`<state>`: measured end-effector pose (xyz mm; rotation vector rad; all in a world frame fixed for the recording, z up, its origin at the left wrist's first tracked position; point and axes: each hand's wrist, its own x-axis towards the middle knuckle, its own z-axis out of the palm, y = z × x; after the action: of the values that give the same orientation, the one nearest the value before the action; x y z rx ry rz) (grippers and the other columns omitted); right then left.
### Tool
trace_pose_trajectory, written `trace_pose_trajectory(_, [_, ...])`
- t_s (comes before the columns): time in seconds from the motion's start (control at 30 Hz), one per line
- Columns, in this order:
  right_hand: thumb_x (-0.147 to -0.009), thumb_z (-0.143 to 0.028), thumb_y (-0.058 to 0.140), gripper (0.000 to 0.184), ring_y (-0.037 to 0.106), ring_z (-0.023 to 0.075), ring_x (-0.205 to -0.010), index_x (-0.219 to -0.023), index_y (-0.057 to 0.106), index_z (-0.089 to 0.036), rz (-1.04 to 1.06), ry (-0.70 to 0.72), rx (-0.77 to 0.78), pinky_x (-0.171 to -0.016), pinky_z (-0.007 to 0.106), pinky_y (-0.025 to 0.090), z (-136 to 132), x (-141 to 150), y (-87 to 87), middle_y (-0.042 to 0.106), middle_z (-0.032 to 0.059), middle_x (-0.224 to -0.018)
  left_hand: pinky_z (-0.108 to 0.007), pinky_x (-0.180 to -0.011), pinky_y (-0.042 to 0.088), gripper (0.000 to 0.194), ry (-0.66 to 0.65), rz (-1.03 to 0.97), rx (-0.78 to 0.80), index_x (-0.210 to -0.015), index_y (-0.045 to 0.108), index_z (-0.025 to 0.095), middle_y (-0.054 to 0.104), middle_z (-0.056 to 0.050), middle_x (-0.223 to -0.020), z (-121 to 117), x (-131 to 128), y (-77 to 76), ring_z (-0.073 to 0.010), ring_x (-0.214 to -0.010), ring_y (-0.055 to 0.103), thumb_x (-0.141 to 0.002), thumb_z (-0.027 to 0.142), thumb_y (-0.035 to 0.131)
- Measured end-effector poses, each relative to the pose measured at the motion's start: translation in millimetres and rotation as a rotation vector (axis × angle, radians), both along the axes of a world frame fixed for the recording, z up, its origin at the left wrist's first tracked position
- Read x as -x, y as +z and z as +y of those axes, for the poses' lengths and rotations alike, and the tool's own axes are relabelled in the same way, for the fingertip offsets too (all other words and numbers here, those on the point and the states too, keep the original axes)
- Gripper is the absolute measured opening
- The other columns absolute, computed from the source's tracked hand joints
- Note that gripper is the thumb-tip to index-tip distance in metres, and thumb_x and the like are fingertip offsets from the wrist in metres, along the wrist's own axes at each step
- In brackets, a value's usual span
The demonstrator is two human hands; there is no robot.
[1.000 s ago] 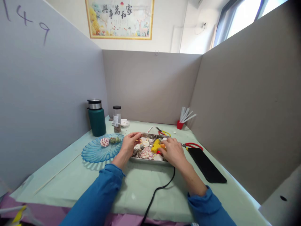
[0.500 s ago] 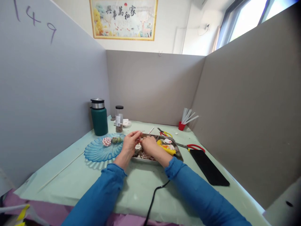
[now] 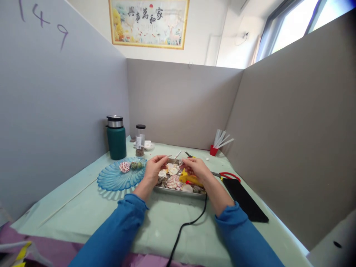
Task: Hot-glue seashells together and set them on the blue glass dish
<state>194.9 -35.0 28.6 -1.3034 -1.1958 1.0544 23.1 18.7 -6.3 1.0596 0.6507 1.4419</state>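
Note:
My left hand point(image 3: 153, 170) is above the left end of a metal tray point(image 3: 180, 193), thumb and fingers pinched together; what they hold, if anything, is too small to name. Over the tray's right part, my right hand point(image 3: 197, 167) has its fingertips closed around a small pale piece that I cannot make out. Between and below the hands, the tray holds several seashells point(image 3: 174, 181), white, cream and pink-striped. A yellow glue gun point(image 3: 191, 179) lies among them, partly covered by my right hand, and a black cord point(image 3: 185, 224) runs from the tray towards me.
To the left, a blue scalloped plate point(image 3: 111, 178) carries a striped shell point(image 3: 125, 167) and green lumps point(image 3: 135, 165). Behind it stand a green bottle point(image 3: 116, 142) and a jar point(image 3: 140, 141). Rightward are red-handled scissors point(image 3: 230, 176), a black phone-like slab point(image 3: 246, 200) and a red cup point(image 3: 214, 150) of white sticks.
My right hand has risen out of the shells and moved right, away from my left hand, uncovering the middle of the tray. My left hand has stayed nearly in place.

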Motion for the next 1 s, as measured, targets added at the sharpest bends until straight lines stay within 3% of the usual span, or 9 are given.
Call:
trace_pose_trajectory(0.13, [-0.08,-0.029,0.065,0.017,0.053,0.0062,-0.049,-0.075,0.062,-0.014,0.289,0.057,0.059,-0.043,0.015,0.042,-4.8,2.4,-4.7,0.071,0.0061,-0.072,-0.023,-0.05,0.042,0.026,0.059,0.108,-0.099,-0.076,0.07,0.014,0.068,-0.002,-0.067,-2.9,-3.1,1.7,-0.0094,-0.049,0.053,-0.06,0.033,0.077])
trace_pose_trajectory(0.27, [-0.084,-0.027,0.062,0.015,0.055,0.0072,-0.048,-0.081,0.062,-0.013,0.444,0.113,0.128,-0.043,0.016,0.044,-3.3,1.8,-7.4,0.07,0.0057,-0.071,-0.022,-0.05,0.043,0.022,0.108,0.174,-0.204,-0.077,0.07,0.014,0.067,-0.001,-0.066,-8.0,-5.3,4.6,-0.0094,-0.049,0.053,-0.064,0.031,0.074])
trace_pose_trajectory(0.67, [-0.089,-0.028,0.056,0.019,0.055,0.0071,-0.043,-0.08,0.062,-0.012,0.623,0.188,0.24,-0.037,0.016,0.04,-6.1,7.7,-9.0,0.068,0.0045,-0.065,-0.027,-0.07,0.049,0.01,0.292,0.448,-0.667,-0.083,0.073,0.02,0.071,-0.003,-0.08,-16.4,-6.3,-0.3,-0.0159,-0.075,0.064,-0.078,0.023,0.065])
trace_pose_trajectory(1.0, [-0.091,-0.027,0.053,0.023,0.055,0.007,-0.041,-0.077,0.062,-0.012,0.661,0.194,0.248,-0.036,0.015,0.041,-10.1,11.7,-6.8,0.068,0.0039,-0.06,-0.027,-0.071,0.049,0.011,0.377,0.536,-0.808,-0.084,0.071,0.019,0.07,-0.004,-0.081,-23.7,-5.4,5.3,-0.0158,-0.077,0.063,-0.081,0.016,0.061])
